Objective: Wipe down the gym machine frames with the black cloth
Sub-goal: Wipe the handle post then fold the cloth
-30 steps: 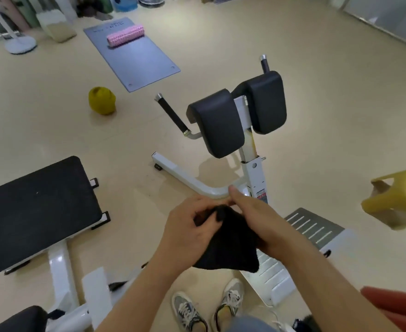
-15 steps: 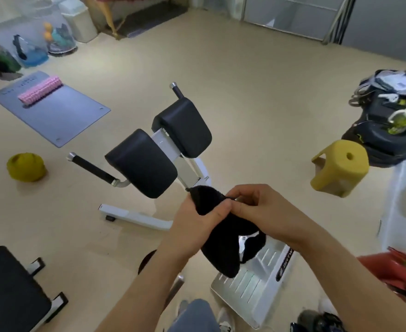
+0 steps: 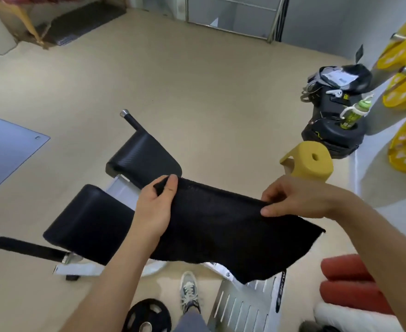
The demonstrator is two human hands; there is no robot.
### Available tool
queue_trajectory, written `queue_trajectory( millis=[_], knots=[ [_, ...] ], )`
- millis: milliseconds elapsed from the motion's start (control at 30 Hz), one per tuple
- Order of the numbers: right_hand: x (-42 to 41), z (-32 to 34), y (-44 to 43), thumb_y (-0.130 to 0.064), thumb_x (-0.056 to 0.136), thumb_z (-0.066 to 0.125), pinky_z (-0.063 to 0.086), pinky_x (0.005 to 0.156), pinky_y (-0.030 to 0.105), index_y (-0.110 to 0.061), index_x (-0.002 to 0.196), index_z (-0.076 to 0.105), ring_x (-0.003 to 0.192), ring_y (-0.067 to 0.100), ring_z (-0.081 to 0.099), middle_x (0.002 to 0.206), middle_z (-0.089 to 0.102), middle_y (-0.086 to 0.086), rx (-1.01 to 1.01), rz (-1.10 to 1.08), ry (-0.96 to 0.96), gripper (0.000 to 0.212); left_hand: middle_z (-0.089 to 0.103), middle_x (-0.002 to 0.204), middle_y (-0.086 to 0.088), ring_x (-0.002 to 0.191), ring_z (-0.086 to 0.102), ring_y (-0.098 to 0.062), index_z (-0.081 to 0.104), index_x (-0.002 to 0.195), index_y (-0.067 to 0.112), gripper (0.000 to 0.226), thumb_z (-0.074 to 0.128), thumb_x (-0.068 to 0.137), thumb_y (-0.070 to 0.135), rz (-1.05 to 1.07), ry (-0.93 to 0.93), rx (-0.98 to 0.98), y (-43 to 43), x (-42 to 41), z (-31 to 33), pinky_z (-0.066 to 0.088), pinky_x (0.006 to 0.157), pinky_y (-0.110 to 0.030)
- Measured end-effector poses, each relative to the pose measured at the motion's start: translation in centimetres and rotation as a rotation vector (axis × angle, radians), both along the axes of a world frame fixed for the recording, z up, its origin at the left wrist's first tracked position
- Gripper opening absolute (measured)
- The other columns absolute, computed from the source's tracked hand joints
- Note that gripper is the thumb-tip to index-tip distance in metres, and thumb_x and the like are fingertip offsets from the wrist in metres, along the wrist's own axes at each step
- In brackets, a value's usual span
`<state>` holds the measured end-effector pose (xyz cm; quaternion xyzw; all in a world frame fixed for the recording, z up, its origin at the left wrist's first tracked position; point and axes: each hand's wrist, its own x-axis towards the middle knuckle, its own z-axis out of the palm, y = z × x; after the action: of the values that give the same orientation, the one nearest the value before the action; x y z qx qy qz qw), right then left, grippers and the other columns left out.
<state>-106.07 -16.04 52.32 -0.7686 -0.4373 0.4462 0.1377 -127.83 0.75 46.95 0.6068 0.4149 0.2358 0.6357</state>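
Black cloth [image 3: 221, 231] hangs stretched between the person's two hands, held in the air and touching no metal. The left hand [image 3: 154, 212] pinches one upper corner, thumb on the near face and fingers curled behind the fabric. The right hand [image 3: 297, 200] pinches the top edge farther along between thumb and fingertips, so the sheet is spread flat and its loose end droops past and below the right fingers. Just beyond and below the left fingers sit the machine's two black pads [image 3: 87, 219], with the white frame [image 3: 123, 190] showing between them. Beneath the cloth's lower hem lies the slotted footplate [image 3: 240, 305], and a white base bar [image 3: 77, 269] runs below the left wrist. The step in hand looks like opening out the cloth ahead of wiping. The next move probably calls for folding or gathering the fabric into one palm, then lowering it onto the white tube nearest the left fingers and rubbing along its length.
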Motion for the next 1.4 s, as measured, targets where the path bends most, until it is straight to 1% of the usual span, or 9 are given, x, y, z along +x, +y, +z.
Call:
queue_trajectory(
  millis=[133,200,533,667,800,867,1000,1167,1400],
  knots=[
    [4.4,0.2,3.2,-0.025,0.088,0.066,0.042,0.057,0.02,-0.021,0.069,0.067,0.058,0.004,0.051,0.059,0.058,-0.01,-0.096,-0.047,-0.142,0.02,0.069,0.082,0.016,0.07,0.066,0.002,0.066,0.082,0.044,0.025,0.047,0.098,0.041,-0.067,0.068,0.041,5.9,2.4,-0.8,0.052,0.055,-0.017],
    [6.3,-0.1,3.8,-0.023,0.088,0.067,0.041,0.054,0.014,-0.021,0.074,0.07,0.055,0.0,0.05,0.058,0.058,-0.013,0.017,-0.227,-0.16,0.014,0.071,0.084,0.01,0.079,0.067,-0.007,0.069,0.086,0.037,0.022,0.051,0.098,0.036,-0.143,0.09,0.07,8.3,3.7,-1.4,0.053,0.067,-0.027],
    [13.9,-0.8,3.8,-0.01,0.087,0.066,0.058,0.072,0.033,-0.009,0.085,0.074,0.087,0.022,0.069,0.086,0.07,0.006,0.664,-1.12,0.397,0.008,0.073,0.079,0.009,0.075,0.067,0.0,0.075,0.08,0.03,0.015,0.073,0.082,0.016,-0.288,0.038,0.235,14.6,13.2,1.4,0.046,0.061,-0.005],
    [17.2,-2.5,4.7,-0.015,0.091,0.063,0.06,0.067,0.028,-0.014,0.09,0.07,0.088,0.019,0.065,0.088,0.066,0.002,0.747,-1.235,0.124,0.008,0.069,0.068,0.01,0.061,0.06,-0.002,0.072,0.078,0.035,0.02,0.065,0.088,0.019,-0.32,0.043,0.336,16.3,18.5,1.9,0.045,0.057,-0.011],
    [22.6,-4.8,5.0,-0.016,0.091,0.062,0.049,0.074,0.028,-0.013,0.095,0.073,0.082,0.023,0.061,0.084,0.067,0.002,0.488,-0.907,-0.512,0.013,0.06,0.055,0.002,0.05,0.052,-0.01,0.072,0.08,0.033,0.026,0.057,0.093,0.018,-0.333,0.103,0.352,18.2,25.6,1.0,0.043,0.06,-0.025],
    [26.5,-6.2,4.8,-0.018,0.088,0.066,0.042,0.077,0.03,-0.014,0.095,0.075,0.085,0.02,0.058,0.088,0.067,0.0,0.39,-0.795,-0.609,0.012,0.065,0.061,0.008,0.053,0.055,-0.005,0.073,0.082,0.033,0.025,0.057,0.094,0.018,-0.366,0.123,0.355,19.1,29.9,0.1,0.043,0.059,-0.021],
    [36.2,-9.4,4.4,-0.019,0.087,0.069,0.045,0.078,0.027,-0.023,0.078,0.07,0.083,0.011,0.059,0.086,0.066,0.0,0.311,-0.928,-0.355,0.01,0.061,0.059,0.007,0.051,0.049,-0.004,0.075,0.081,0.034,0.02,0.059,0.092,0.027,-0.439,0.216,0.288,20.3,40.2,-2.3,0.039,0.049,-0.014],
    [46.3,-11.9,1.9,-0.011,0.093,0.059,0.059,0.07,0.028,-0.008,0.086,0.072,0.078,0.011,0.066,0.083,0.066,0.008,0.484,-1.24,0.385,0.015,0.072,0.077,-0.008,0.067,0.067,-0.022,0.074,0.083,0.016,0.024,0.058,0.094,0.03,-0.516,0.29,-0.073,19.8,54.6,-4.3,0.048,0.06,-0.025],
    [57.0,-11.9,-3.3,-0.006,0.093,0.059,0.059,0.073,0.026,-0.007,0.088,0.068,0.08,0.016,0.063,0.083,0.066,0.008,0.626,-1.621,0.2,0.011,0.074,0.08,-0.013,0.079,0.073,-0.023,0.072,0.086,0.007,0.025,0.061,0.091,0.029,-0.659,0.302,-0.058,15.2,74.2,-3.5,0.053,0.069,-0.029]
  ],
)
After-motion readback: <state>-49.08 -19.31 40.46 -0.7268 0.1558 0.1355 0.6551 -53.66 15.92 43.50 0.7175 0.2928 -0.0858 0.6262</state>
